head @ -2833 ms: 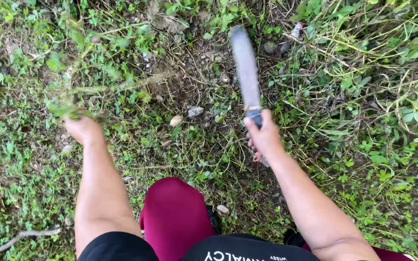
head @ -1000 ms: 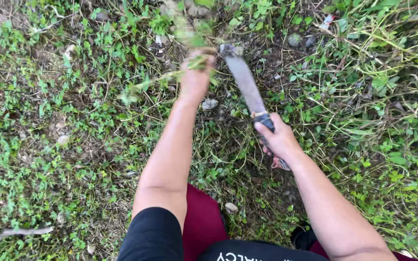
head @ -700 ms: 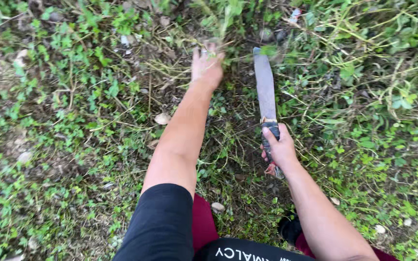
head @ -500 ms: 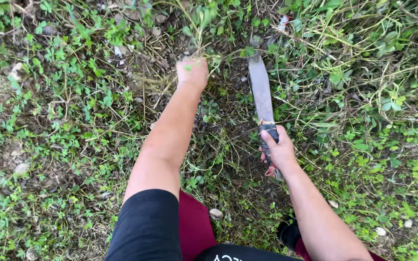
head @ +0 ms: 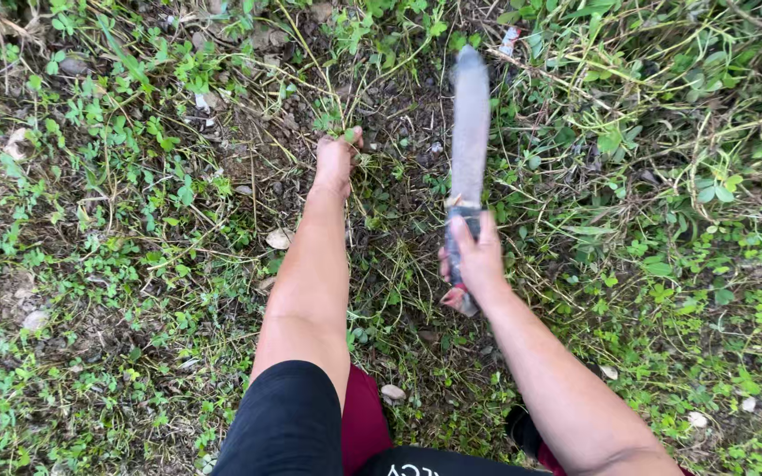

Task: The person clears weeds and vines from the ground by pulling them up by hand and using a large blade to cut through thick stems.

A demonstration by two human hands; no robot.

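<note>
My left hand [head: 336, 159] reaches forward to the ground and is closed on a small green weed [head: 346, 134] at the edge of a bare dirt patch [head: 399, 106]. My right hand [head: 475, 257] grips the dark handle of a long machete [head: 470, 132]. Its grey blade points away from me, blurred, a little right of my left hand and above the soil.
Low green weeds and dry stems cover the ground on all sides, thicker and taller at the right [head: 681, 132]. Small stones [head: 279, 238] and a pebble [head: 393, 391] lie near my legs. My knee in dark red cloth [head: 363, 423] shows at the bottom.
My left hand has come from the left to the middle and gone down onto a weed. The machete has swung upright, now pointing straight ahead.
</note>
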